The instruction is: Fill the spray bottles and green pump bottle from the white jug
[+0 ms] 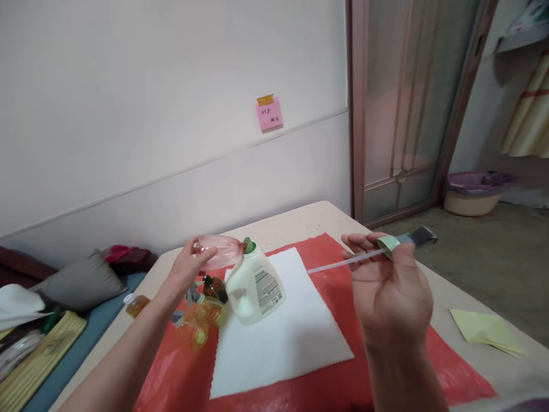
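Note:
My left hand [195, 256] is wrapped around a clear pink bottle [221, 252]. The bottle is tipped on its side, and its neck meets the green spout [249, 245] at the mouth of a white detergent jug [253, 289]. Palm up on the right, my right hand [388, 280] grips a pump dispenser top [412, 237] between thumb and fingers. A light green cap [388, 244] and a long thin tube [338, 264] show with it, the tube pointing left. The jug stands upright on a white cloth [291, 343].
Several amber bottles [193, 329] with pump or trigger tops stand left of the jug on a red sheet [330, 286]. A small capped bottle [136, 305] is near the table's left edge. Yellow-green paper [484, 332] lies at right. A pink note [269, 114] hangs on the wall.

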A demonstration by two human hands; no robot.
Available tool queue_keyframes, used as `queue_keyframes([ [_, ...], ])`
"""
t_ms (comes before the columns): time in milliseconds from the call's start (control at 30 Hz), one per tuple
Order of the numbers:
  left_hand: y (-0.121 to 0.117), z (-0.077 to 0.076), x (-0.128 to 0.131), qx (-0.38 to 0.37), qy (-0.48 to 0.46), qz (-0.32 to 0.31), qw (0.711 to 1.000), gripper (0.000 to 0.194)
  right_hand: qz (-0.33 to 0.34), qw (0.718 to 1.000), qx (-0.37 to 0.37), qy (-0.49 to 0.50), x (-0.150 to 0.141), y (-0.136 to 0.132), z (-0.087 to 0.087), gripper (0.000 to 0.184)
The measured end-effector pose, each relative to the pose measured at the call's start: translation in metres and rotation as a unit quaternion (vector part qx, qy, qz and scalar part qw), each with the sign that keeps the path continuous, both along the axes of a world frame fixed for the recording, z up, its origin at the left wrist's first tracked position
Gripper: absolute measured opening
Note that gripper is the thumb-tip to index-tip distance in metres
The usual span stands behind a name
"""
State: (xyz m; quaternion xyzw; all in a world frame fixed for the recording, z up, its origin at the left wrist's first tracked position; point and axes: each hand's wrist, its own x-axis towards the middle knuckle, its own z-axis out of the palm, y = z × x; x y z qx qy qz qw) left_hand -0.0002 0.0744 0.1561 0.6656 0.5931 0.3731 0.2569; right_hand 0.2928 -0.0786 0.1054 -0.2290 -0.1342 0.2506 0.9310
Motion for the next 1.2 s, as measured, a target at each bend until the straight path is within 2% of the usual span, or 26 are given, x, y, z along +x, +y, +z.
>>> queue_keyframes([
  [100,0.003,0.012,0.005,-0.001,0.038,0.014,0.999,0.08,-0.003,1.0,0.002,-0.005,0.0,-0.001,0.0,0.038],
  [233,0.002,0.026,0.016,0.009,0.087,0.014,0.996,0.071,-0.004,1.0,0.004,-0.013,0.002,-0.001,-0.002,0.037],
  [533,0.018,0.044,0.028,0.037,0.178,-0.009,0.983,0.075,-0.004,1.0,-0.004,0.0,0.002,-0.001,-0.001,0.039],
  [700,0.017,0.055,0.037,0.058,0.23,-0.019,0.971,0.077,-0.002,1.0,-0.007,-0.009,0.002,-0.001,-0.002,0.038],
  [867,0.015,0.062,0.046,0.068,0.239,-0.019,0.969,0.084,-0.005,1.0,-0.009,-0.014,0.002,-0.001,-0.002,0.037],
  [1200,0.016,0.071,0.062,0.092,0.275,-0.027,0.957,0.08,-0.004,1.0,0.0,-0.02,0.002,0.0,-0.003,0.035],
])
